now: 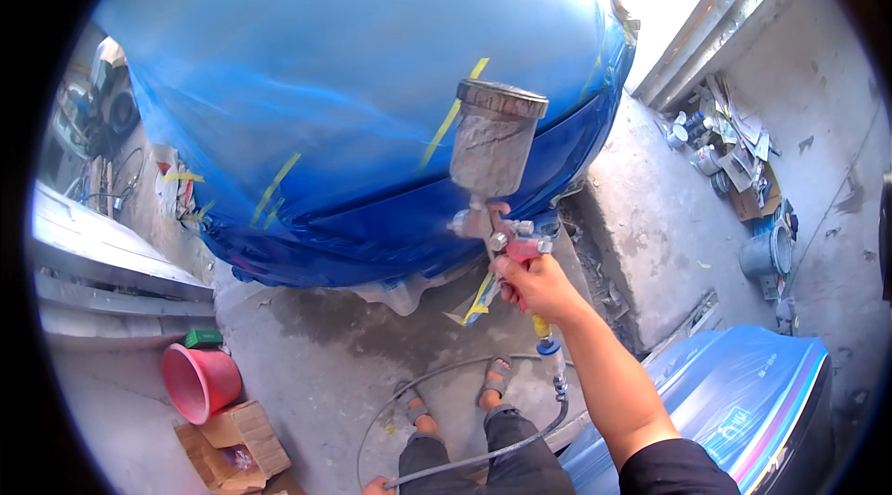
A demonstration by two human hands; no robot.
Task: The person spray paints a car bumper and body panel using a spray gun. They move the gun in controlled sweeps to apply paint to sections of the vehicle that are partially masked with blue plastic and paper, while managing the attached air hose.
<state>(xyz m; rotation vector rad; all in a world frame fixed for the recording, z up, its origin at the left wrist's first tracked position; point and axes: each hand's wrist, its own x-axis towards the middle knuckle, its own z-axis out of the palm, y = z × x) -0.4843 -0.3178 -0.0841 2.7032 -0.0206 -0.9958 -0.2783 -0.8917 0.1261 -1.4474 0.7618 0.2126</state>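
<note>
My right hand (541, 289) is wrapped round the handle of a spray gun (493, 144), whose paint-smeared grey cup stands on top, tilted slightly. The gun's nozzle side is toward the left, near a glossy blue car bumper (409, 216). Blue masking film (316, 96) covers the car body above it, held with yellow tape strips (275, 188). From the gun's base a grey air hose (483, 455) loops down past my legs. My left hand (379, 486), partly cut off at the lower edge, is closed on that hose.
At the lower left are a red bucket (202, 384) and a cardboard box (237, 447). Film covers a panel (725, 393) at the lower right. Cans and papers (739, 151) lie along the right wall beside a grey bucket (767, 252). Hose coils across the concrete floor round my feet.
</note>
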